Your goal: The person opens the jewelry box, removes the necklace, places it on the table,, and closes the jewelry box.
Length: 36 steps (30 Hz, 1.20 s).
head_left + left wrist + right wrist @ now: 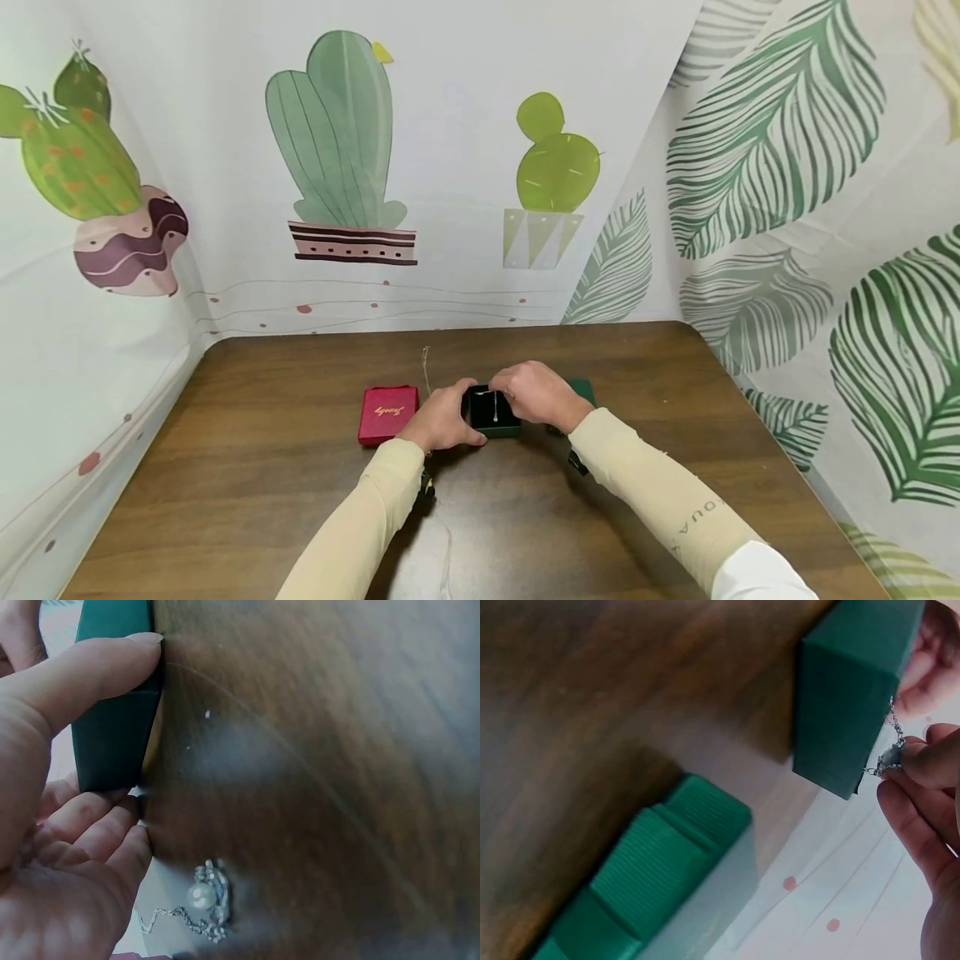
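In the head view my left hand (441, 418) grips a small dark green jewelry box (498, 432) by its left side. The left wrist view has the thumb on one face of the box (112, 742) and the fingers around the opposite side. My right hand (538, 393) is over the box's back right edge. Its thumb and fingers pinch a silver chain with a pale stone (889, 757), plain in the right wrist view. Part of the chain (495, 410) hangs against the black lining inside the box.
Left of the hands lies a red jewelry box (387, 414) with gold lettering. A green piece with a ribbed ribbon (660, 862) stands to the right, partly behind the right wrist. A silver piece with a pearl (202, 896) and thin chain rests beyond the left hand.
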Available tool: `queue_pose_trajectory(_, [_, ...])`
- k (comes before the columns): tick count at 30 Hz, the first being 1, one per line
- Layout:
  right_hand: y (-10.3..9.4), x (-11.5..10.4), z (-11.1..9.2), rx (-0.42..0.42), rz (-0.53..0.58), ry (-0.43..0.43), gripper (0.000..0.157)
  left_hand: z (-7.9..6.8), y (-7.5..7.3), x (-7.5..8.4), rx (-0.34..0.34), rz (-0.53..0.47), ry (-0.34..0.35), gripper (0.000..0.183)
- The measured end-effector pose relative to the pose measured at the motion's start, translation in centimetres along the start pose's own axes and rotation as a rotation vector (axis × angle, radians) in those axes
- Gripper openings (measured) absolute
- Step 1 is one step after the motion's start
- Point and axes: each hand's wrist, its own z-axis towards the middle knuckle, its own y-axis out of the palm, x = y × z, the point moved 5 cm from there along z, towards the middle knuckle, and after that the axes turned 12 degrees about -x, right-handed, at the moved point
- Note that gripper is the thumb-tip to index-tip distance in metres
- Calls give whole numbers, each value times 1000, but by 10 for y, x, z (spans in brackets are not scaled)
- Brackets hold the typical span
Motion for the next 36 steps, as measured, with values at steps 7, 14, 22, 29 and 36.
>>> queue_pose_trajectory(7, [-12, -2, -1, 37, 46, 7, 21, -1, 1, -1, 4, -22, -10, 93])
queue_pose_trajectory(14, [-17, -4, -3, 67, 46, 0, 22, -3, 0, 0, -4, -49, -13, 93])
queue_pose_trajectory(22, [-23, -8, -8, 104, 59, -4, 22, -1, 0, 0, 1, -46, 6, 93])
queue_pose_trajectory(29, [-26, -10, -12, 128, 77, -2, 20, 0, 1, -1, 3, -50, -1, 100])
queue_pose_trajectory(36, [-23, -10, -15, 149, 114, 17, 18, -1, 1, 1, -4, -50, 1, 104])
